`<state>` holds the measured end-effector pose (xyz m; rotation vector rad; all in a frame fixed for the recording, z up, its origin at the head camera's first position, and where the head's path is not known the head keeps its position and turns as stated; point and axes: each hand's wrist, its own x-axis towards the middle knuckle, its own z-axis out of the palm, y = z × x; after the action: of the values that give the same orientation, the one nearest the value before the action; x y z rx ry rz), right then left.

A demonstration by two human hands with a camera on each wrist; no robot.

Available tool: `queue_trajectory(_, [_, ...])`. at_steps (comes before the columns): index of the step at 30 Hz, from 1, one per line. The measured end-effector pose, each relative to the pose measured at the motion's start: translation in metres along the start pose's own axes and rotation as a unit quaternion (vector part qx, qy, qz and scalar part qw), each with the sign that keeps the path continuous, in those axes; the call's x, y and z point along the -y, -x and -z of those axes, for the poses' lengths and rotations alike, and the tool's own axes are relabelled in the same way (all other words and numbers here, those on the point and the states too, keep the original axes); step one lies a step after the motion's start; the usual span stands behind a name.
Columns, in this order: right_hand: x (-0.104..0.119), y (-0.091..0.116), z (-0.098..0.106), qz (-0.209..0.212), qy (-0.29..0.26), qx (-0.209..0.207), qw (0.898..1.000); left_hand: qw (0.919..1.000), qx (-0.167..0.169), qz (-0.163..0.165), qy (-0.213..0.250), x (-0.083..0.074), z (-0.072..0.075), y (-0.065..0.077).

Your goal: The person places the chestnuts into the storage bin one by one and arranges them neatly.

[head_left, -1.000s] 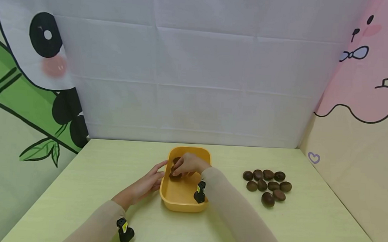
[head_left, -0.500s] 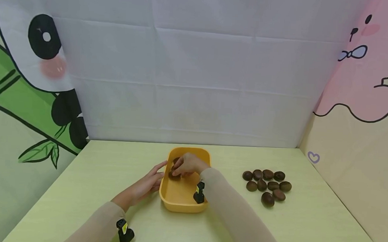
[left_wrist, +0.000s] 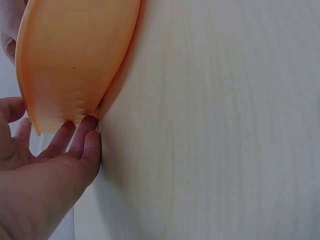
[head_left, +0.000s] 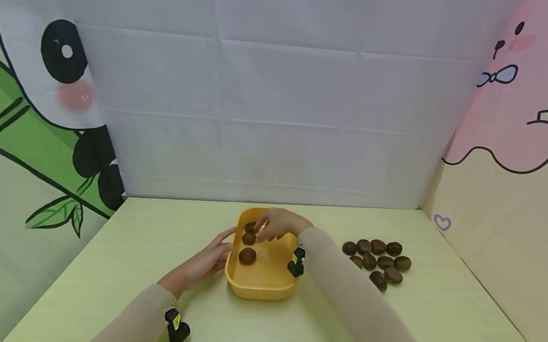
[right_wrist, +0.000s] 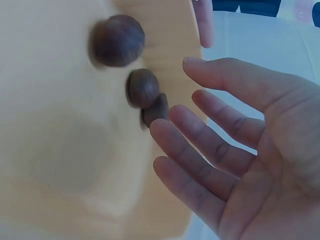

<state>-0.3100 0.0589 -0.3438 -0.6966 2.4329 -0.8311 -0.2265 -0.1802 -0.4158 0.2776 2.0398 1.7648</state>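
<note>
Three brown chestnuts lie in a row along the left side of a yellow plastic container (head_left: 267, 275): the nearest chestnut (head_left: 247, 256), a middle one and a far one partly behind my fingers. My right hand (head_left: 282, 225) hovers over the container's far part, fingers spread and holding nothing. In the right wrist view, its fingertips are close to the far chestnut (right_wrist: 156, 111). My left hand (head_left: 202, 265) rests against the container's left outer wall, its fingertips touching the side (left_wrist: 75, 65) and its thumb near the rim in the left wrist view.
Several more chestnuts (head_left: 385, 262) lie in loose rows on the right side of the pale table (head_left: 434, 327); my right sleeve (head_left: 356, 296) covers part of the nearest edge of that group. A white cloth (head_left: 282, 114) hangs behind the table.
My right hand has let go of the near chestnut, which now lies uncovered in the container, and has moved up and to the right. The left hand stays where it was.
</note>
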Motion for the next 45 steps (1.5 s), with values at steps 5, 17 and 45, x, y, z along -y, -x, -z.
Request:
queue_trajectory(5, [-0.012,0.018,0.015,0.019,0.026,-0.010,0.999,1.0000,-0.002,0.000,-0.004,-0.001,-0.001,0.000])
queue_trajectory(17, [-0.047,0.086,0.040,0.039,0.072,-0.037,0.996,0.9999,-0.011,0.005,-0.001,0.001,0.000,-0.001])
queue_trajectory(45, [-0.183,0.208,0.029,0.033,0.082,-0.097,0.991,0.9998,-0.013,0.006,-0.013,0.001,0.000,0.000])
